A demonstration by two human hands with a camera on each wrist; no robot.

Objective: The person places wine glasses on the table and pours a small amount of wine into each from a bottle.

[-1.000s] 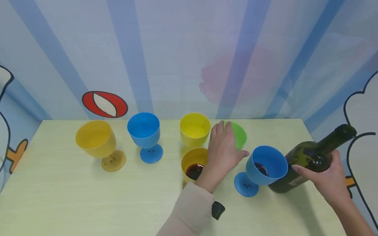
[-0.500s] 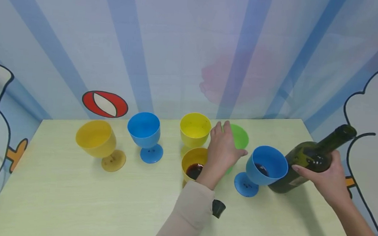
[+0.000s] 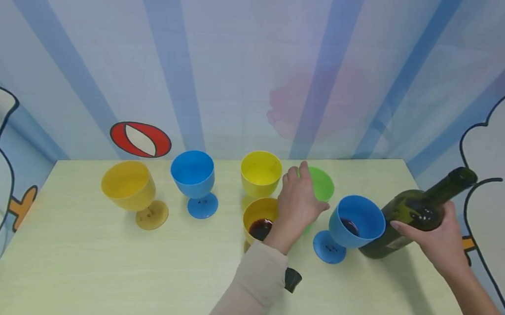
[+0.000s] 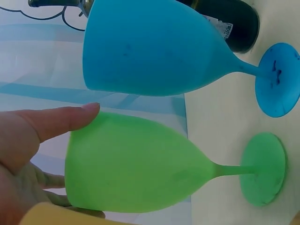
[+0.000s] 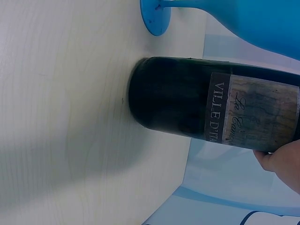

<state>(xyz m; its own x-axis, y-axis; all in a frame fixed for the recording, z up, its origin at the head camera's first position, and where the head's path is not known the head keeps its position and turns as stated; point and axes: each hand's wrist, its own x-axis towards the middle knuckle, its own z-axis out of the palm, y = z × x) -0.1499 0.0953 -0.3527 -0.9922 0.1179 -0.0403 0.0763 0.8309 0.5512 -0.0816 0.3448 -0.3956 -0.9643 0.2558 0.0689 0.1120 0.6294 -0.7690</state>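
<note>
My left hand [image 3: 298,200] holds the green goblet [image 3: 323,184] by its rim, thumb on one side and fingers on the other. The left wrist view shows the green goblet [image 4: 136,164] upright on its foot, with the thumb [image 4: 70,119] at its lip. A dark green wine bottle [image 3: 404,214] stands at the right, gripped round its upper body by my right hand [image 3: 442,241]. Between the two hands is a blue goblet [image 3: 365,225] with a little dark red liquid inside. The right wrist view shows the bottle's label [image 5: 260,110] and its base on the table.
A golden-yellow goblet [image 3: 252,212] with dark liquid stands beside my left wrist. Behind it is a bright yellow goblet [image 3: 260,178]. Farther left are another blue goblet [image 3: 193,177] and a golden-yellow goblet [image 3: 130,187]. A printed backdrop [image 3: 241,67] borders the pale table [image 3: 171,279].
The green goblet has shifted slightly right and nearer, with small movements of my left hand and thumb. My right hand stays on the bottle, and the other goblets have not moved.
</note>
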